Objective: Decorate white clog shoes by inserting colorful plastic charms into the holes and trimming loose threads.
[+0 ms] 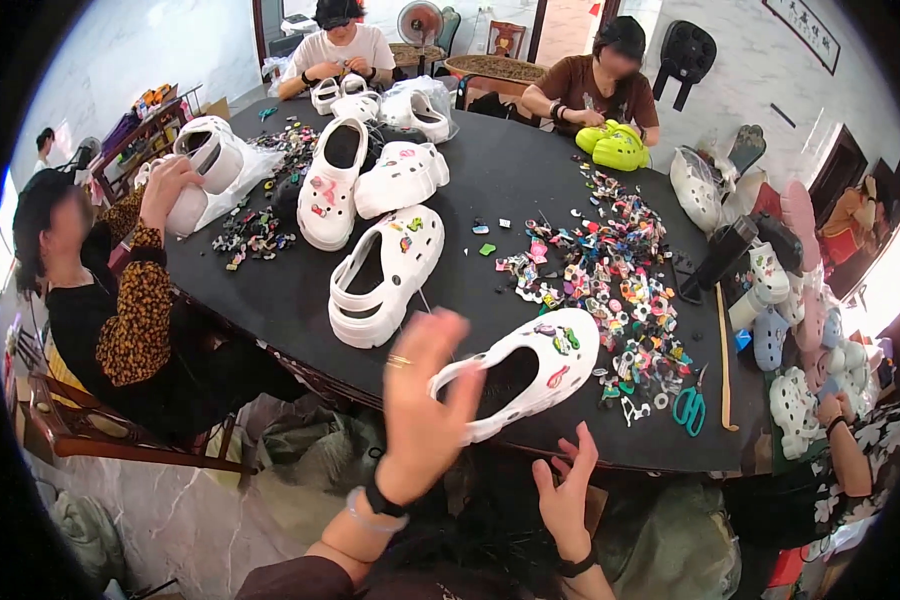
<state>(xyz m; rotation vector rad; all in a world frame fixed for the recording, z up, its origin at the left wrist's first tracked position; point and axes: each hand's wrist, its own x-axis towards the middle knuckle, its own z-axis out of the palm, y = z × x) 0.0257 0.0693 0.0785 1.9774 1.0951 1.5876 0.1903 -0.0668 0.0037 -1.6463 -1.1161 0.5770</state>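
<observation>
A white clog point(560, 352) with colourful shoe charms on its toe lies at the near table edge, toe pointing right and away. My left hand point(425, 405), slightly blurred, is raised over its heel with thumb and fingers spread. Whether it touches the heel strap I cannot tell. Just in front of the table edge, below the clog, my right hand point(568, 490) is empty, its fingers apart and curled a little. Another white clog point(395, 270) with charms stands beyond my left hand. A large heap of small shoe charms point(610, 270) spreads right of the clogs.
Teal scissors point(689, 408) and a long wooden stick point(723, 360) lie on the black table point(505, 190) at right. More white clogs point(330, 185) stand farther back. Co-workers handle clogs at left and across the table, one with lime-green clogs point(612, 145). Bagged and loose clogs point(770, 335) crowd the right side.
</observation>
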